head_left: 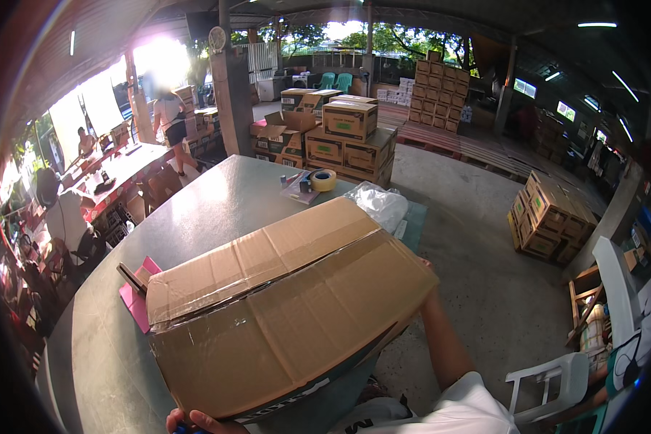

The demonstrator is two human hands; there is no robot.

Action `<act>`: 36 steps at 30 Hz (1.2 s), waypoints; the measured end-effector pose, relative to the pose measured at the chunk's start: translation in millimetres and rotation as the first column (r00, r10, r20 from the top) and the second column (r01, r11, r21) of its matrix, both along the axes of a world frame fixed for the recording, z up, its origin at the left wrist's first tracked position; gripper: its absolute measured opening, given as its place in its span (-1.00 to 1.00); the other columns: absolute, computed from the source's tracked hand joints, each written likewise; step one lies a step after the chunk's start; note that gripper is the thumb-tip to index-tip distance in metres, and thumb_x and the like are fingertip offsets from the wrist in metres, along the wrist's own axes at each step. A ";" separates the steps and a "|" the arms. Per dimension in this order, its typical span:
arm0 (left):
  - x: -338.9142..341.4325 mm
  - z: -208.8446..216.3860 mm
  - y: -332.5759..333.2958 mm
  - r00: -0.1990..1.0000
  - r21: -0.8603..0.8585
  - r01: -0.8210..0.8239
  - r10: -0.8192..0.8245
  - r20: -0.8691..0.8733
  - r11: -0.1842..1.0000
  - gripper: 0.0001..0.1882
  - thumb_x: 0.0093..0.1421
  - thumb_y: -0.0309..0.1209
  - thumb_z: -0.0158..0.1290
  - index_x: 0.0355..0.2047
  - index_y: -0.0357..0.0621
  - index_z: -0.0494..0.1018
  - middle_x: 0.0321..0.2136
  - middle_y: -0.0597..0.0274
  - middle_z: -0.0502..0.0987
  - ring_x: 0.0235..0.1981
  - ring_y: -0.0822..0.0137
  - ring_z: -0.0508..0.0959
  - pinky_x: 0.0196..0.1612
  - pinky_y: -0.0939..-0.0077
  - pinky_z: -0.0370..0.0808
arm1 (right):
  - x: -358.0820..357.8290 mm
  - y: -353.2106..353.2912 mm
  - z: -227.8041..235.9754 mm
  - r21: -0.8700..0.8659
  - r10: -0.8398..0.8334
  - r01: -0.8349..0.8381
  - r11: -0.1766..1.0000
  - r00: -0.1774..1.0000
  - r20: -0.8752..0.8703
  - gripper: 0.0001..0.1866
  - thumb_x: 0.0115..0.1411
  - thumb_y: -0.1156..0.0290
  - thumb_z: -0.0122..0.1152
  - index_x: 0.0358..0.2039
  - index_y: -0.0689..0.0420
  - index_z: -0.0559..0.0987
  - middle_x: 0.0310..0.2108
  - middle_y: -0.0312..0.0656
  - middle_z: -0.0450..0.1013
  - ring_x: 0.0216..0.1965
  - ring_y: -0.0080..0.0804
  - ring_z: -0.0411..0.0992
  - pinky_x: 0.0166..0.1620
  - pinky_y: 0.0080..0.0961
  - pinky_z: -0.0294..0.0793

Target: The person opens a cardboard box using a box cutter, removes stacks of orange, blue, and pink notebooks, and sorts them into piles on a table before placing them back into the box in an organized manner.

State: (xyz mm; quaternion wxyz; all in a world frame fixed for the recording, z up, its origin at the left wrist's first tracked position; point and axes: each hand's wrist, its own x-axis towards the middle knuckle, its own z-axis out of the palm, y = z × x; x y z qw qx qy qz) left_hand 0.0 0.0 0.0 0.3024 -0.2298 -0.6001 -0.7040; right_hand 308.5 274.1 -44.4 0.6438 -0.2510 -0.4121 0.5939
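A large brown cardboard box lies slightly tilted across the table before me, its long top flaps folded together along a middle seam. Bits of clear tape show along its edges. My left hand holds the box's near left corner, with a small blue thing beside the fingers that I cannot make out. At the right end, my right hand grips the box's edge, most of its fingers hidden. Pink sheets with a dark strip on them stick out past the box's left end.
On the table, beyond the box, are a tape roll and clear plastic wrap. Stacked cartons stand behind it, more cartons at the right. A white plastic chair is near my right. People are at the far left.
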 end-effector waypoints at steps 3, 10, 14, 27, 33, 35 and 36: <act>-0.5 4.1 1.5 0.999 -0.014 -0.022 0.021 -0.024 1.000 -0.62 0.15 -0.16 0.01 -0.31 -0.22 0.17 -0.50 0.22 0.25 -0.49 0.36 0.26 -0.41 0.45 0.21 | -4.8 -0.3 1.4 -0.010 -0.028 0.027 1.000 0.992 -0.120 -0.78 0.17 0.36 0.06 -0.37 0.26 0.55 -0.55 -0.26 0.51 -0.65 -0.62 0.41 -0.61 -0.69 0.38; -5.9 2.2 3.1 0.999 0.022 -0.018 0.019 -0.035 1.000 -0.60 0.14 -0.11 0.01 -0.35 -0.18 0.17 -0.52 0.29 0.23 -0.51 0.40 0.23 -0.45 0.50 0.17 | -5.8 3.6 -2.7 -0.021 0.008 -0.012 1.000 0.983 -0.182 -0.79 0.18 0.36 0.03 -0.38 0.25 0.54 -0.55 -0.26 0.50 -0.65 -0.61 0.42 -0.60 -0.67 0.40; -3.1 4.3 3.5 1.000 0.011 -0.007 0.007 -0.022 1.000 -0.59 0.13 -0.08 0.01 -0.37 -0.15 0.14 -0.54 0.33 0.20 -0.50 0.43 0.21 -0.46 0.52 0.13 | 8.4 7.3 -9.5 0.022 0.094 -0.093 0.995 0.994 -0.058 -0.74 0.14 0.16 0.10 -0.35 0.10 0.46 -0.42 -0.34 0.44 -0.45 -0.62 0.39 -0.41 -0.64 0.42; -137.4 -30.0 68.4 0.997 0.112 -0.063 0.057 0.061 0.992 -0.63 0.17 -0.41 -0.02 -0.04 -0.24 0.22 -0.26 0.18 0.37 -0.26 0.37 0.37 -0.17 0.47 0.36 | -42.4 -125.5 -16.6 -0.167 -0.221 0.218 0.962 0.975 0.000 -0.66 0.18 0.13 -0.03 -0.38 0.16 0.52 -0.52 -0.24 0.47 -0.49 -0.40 0.45 -0.45 -0.47 0.43; -152.2 18.6 63.2 0.999 -0.400 -0.033 0.036 0.001 0.916 -0.62 0.19 -0.18 -0.03 -0.11 -0.19 0.33 -0.42 0.08 0.46 -0.44 0.25 0.49 -0.36 0.41 0.40 | -76.3 -199.2 11.1 0.344 0.357 -0.605 0.718 0.745 0.564 -0.72 0.13 0.23 0.06 -0.49 0.21 0.52 -0.64 -0.11 0.39 -0.53 -0.28 0.44 -0.46 -0.43 0.34; -115.9 38.8 44.1 0.996 -0.424 0.051 -0.016 0.086 0.904 -0.61 0.19 -0.15 -0.04 -0.11 -0.17 0.33 -0.51 0.16 0.45 -0.54 0.35 0.48 -0.47 0.47 0.38 | -98.5 -198.8 29.2 0.443 0.461 -0.730 0.521 0.677 0.573 -0.78 0.11 0.30 0.11 -0.48 0.22 0.52 -0.67 -0.10 0.36 -0.55 -0.21 0.42 -0.49 -0.41 0.34; -99.4 52.6 31.2 0.988 -0.367 0.129 -0.085 0.132 0.921 -0.64 0.18 -0.19 -0.02 -0.13 -0.18 0.31 -0.57 0.28 0.40 -0.69 0.56 0.36 -0.65 0.64 0.26 | -103.8 -203.2 35.3 0.444 0.482 -0.790 0.424 0.611 0.628 -0.79 0.11 0.32 0.11 -0.49 0.22 0.51 -0.67 -0.11 0.35 -0.55 -0.19 0.41 -0.49 -0.40 0.35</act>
